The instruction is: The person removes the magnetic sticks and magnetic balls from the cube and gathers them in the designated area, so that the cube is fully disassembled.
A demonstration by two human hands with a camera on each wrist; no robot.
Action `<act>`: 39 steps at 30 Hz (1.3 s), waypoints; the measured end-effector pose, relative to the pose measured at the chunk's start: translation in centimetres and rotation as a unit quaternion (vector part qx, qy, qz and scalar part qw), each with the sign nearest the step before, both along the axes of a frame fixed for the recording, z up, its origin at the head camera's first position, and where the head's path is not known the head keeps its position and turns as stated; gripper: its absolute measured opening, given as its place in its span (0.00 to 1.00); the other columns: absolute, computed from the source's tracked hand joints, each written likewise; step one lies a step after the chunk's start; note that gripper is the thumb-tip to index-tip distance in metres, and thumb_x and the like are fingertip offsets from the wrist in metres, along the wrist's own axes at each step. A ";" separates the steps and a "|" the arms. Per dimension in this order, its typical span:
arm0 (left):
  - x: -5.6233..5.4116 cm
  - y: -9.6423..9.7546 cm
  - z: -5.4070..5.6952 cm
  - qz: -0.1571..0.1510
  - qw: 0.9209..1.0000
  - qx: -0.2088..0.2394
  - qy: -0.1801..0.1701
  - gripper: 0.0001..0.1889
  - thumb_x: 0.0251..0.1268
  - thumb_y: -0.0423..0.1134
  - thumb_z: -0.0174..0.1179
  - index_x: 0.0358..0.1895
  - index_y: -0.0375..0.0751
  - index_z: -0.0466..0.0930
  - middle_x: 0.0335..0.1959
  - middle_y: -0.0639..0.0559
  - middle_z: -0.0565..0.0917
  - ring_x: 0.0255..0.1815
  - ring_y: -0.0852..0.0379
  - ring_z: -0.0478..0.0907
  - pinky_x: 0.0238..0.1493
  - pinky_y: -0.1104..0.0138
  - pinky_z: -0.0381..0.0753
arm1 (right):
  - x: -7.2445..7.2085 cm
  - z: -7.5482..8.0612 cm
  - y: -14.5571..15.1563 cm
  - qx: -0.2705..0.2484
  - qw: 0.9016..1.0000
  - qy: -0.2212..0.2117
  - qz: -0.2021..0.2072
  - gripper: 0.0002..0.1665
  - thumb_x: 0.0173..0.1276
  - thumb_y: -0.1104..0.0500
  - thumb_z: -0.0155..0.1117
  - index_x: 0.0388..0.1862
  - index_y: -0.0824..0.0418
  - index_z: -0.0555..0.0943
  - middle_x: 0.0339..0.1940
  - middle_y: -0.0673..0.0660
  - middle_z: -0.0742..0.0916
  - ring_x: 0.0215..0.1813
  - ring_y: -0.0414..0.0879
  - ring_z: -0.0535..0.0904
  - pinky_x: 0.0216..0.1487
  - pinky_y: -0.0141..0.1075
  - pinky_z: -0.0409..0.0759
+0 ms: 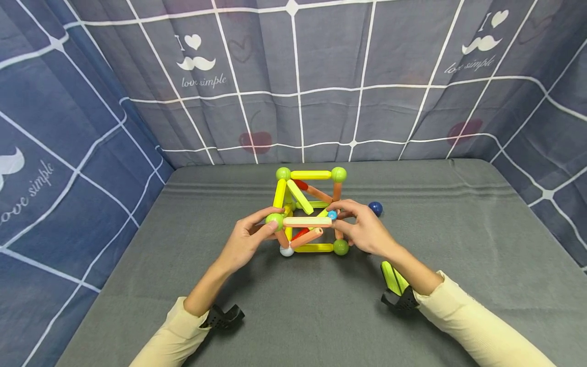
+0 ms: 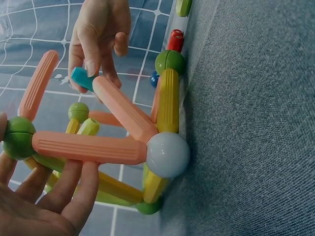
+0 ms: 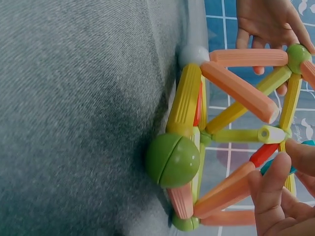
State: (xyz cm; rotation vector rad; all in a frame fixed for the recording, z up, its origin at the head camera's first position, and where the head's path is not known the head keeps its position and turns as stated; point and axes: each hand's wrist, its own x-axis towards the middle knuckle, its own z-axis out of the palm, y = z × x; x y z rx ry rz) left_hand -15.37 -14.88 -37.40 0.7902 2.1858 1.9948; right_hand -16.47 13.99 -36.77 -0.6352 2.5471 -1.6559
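Observation:
A frame of ribbed sticks and balls, with a yellow stick [image 1: 314, 248] along its front bottom, stands on the grey surface. My left hand [image 1: 238, 247] pinches the green ball [image 1: 274, 221] at its upper front left corner, thumb in front. From that ball a pale orange stick [image 1: 306, 222] points right. My right hand [image 1: 369, 232] pinches a short blue stick [image 2: 82, 78] between thumb and fingers, close to that orange stick's free end. Below, a slanting orange stick [image 3: 241, 91] rises from the white ball [image 2: 168, 154], its tip free.
A dark blue ball [image 1: 375, 208] lies right of the frame, behind my right hand. Lime-green pieces [image 1: 393, 278] lie beside my right wrist. Patterned blue-grey cloth [image 1: 330, 117] hangs behind and at both sides of the grey surface [image 1: 293, 321].

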 end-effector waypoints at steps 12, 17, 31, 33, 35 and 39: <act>0.0 -0.1 0.0 -0.001 1.000 0.001 0.000 0.20 0.75 0.35 0.55 0.65 0.29 0.71 0.54 0.39 0.81 0.54 0.38 0.79 0.50 0.56 0.81 | 0.4 -0.1 1.3 -0.007 1.000 0.000 -0.009 0.16 0.71 0.65 0.64 0.57 0.61 0.80 0.48 0.61 0.85 0.39 0.65 0.80 0.23 0.48 0.82; 0.0 0.0 -0.1 -0.001 1.000 0.002 0.003 0.19 0.75 0.34 0.55 0.65 0.31 0.73 0.54 0.39 0.81 0.53 0.33 0.78 0.50 0.56 0.82 | 0.7 0.1 1.7 -0.020 1.000 0.000 0.000 0.17 0.70 0.66 0.64 0.57 0.63 0.80 0.50 0.64 0.84 0.43 0.65 0.79 0.25 0.45 0.83; 0.0 -0.1 -0.2 -0.006 1.000 0.004 0.017 0.18 0.76 0.34 0.54 0.65 0.34 0.74 0.55 0.39 0.80 0.53 0.32 0.78 0.50 0.56 0.81 | 1.7 -0.4 5.7 -0.006 0.998 -0.008 -0.057 0.19 0.70 0.62 0.66 0.56 0.67 0.78 0.40 0.63 0.85 0.27 0.55 0.81 0.29 0.40 0.82; 0.0 0.0 -0.1 -0.007 1.000 0.007 0.014 0.18 0.76 0.34 0.54 0.65 0.34 0.74 0.56 0.38 0.80 0.54 0.31 0.77 0.50 0.55 0.81 | 1.7 -0.5 6.4 -0.005 0.998 -0.009 -0.064 0.19 0.70 0.63 0.66 0.57 0.69 0.77 0.38 0.64 0.85 0.26 0.54 0.81 0.29 0.39 0.82; 0.0 0.0 -0.1 -0.007 1.000 0.008 0.012 0.18 0.75 0.34 0.54 0.65 0.34 0.74 0.56 0.38 0.80 0.53 0.29 0.77 0.50 0.55 0.81 | 1.8 -0.7 7.0 -0.005 0.997 -0.013 -0.071 0.19 0.70 0.63 0.66 0.56 0.70 0.77 0.38 0.64 0.85 0.28 0.51 0.82 0.29 0.39 0.82; 0.0 0.0 -0.1 -0.006 1.000 0.008 0.010 0.18 0.75 0.34 0.54 0.65 0.34 0.74 0.58 0.37 0.79 0.54 0.30 0.77 0.50 0.56 0.81 | 2.1 -1.0 8.2 0.011 0.996 -0.022 -0.086 0.18 0.69 0.61 0.67 0.53 0.70 0.78 0.40 0.63 0.86 0.35 0.51 0.84 0.31 0.40 0.83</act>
